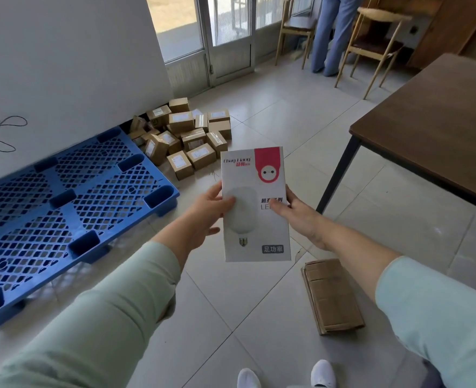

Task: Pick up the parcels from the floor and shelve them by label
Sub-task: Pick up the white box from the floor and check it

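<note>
I hold a white LED bulb box [255, 219] with a red corner mark upright in front of me, printed face toward the camera. My left hand [207, 212] grips its left edge, thumb on the front. Its right edge sits in my right hand [298, 217], with the thumb across the printed text. On the tiled floor beyond lies a pile of several small brown cardboard parcels [187, 138] with white labels, against the base of a white wall. No shelf is in view.
A blue plastic pallet [63, 214] leans against the wall at left. Flattened cardboard [332, 295] lies on the floor at right. A dark wooden table [438, 127] stands at right, with wooden chairs [371, 43] and a standing person [332, 32] beyond.
</note>
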